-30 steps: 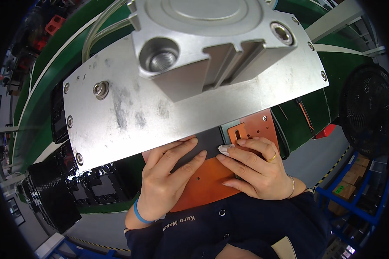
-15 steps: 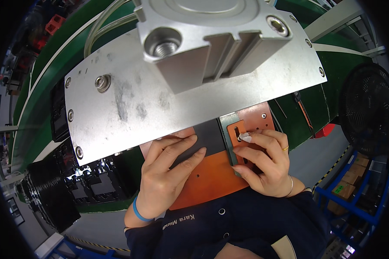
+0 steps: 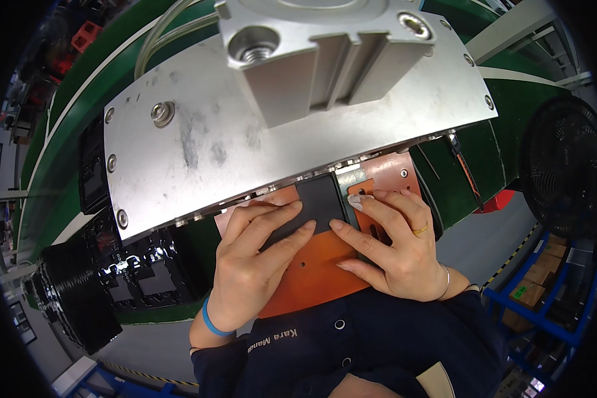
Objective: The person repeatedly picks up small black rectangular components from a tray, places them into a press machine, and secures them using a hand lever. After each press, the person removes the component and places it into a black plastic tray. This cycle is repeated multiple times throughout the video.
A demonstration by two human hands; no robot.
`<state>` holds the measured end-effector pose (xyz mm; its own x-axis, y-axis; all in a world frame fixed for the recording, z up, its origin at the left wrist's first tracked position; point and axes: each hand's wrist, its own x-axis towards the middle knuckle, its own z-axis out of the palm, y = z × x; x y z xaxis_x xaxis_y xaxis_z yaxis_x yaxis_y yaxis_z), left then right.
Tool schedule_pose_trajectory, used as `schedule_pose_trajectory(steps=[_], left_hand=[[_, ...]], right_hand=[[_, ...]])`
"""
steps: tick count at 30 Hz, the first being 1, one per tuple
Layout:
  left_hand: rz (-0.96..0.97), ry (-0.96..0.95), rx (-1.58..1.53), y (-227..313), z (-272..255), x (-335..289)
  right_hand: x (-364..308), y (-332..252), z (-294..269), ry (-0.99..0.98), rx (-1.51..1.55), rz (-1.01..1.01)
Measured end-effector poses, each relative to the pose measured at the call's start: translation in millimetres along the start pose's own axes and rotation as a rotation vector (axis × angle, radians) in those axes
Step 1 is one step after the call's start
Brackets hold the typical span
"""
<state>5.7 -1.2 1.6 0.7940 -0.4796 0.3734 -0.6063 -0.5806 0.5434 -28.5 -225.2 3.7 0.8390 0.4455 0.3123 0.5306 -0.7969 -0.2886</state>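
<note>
A flat dark grey rectangular panel (image 3: 320, 204) lies on an orange plate (image 3: 312, 275), its far edge close to the metal press. Spread over its left side is my left hand (image 3: 249, 255), fingertips resting on the panel and thumb apart; it grips nothing. My right hand (image 3: 398, 245) is open at the other side, one fingertip touching the panel's near right corner. Another finger, with a white covering (image 3: 357, 201) on its tip, rests at a slotted orange block (image 3: 363, 191). That block is partly hidden under the fingers.
A large silver metal press plate (image 3: 245, 146) with a cylinder block (image 3: 325, 73) overhangs the work. Stacked glossy black trays (image 3: 139, 278) stand at the left. An orange-and-black knife-like tool (image 3: 466, 169) lies at the right, before a black fan (image 3: 564, 166).
My right hand has shifted left from the slotted block, bringing a fingertip to the panel's corner. The left hand stays nearly in place. The view has tilted slightly, showing more under the press edge.
</note>
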Motion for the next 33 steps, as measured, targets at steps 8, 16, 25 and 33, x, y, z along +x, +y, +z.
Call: schedule_pose_trajectory(steps=[8, 16, 25, 33], left_hand=[[0.053, 0.033, 0.032, 0, 2, 0], [0.232, 0.092, 0.103, 19, -9, -14], [0.245, 0.159, 0.151, 31, -18, -24], [-0.516, -0.687, -1.338, 8, -33, -23]], right_hand=[[0, 2, 0, 0.068, 0.095, -0.014], [8, 17, -18, 0.250, 0.651, 0.201], [26, 10, -24, -0.287, 1.190, 0.362], [15, -7, -25, -0.001, 0.741, -0.488]])
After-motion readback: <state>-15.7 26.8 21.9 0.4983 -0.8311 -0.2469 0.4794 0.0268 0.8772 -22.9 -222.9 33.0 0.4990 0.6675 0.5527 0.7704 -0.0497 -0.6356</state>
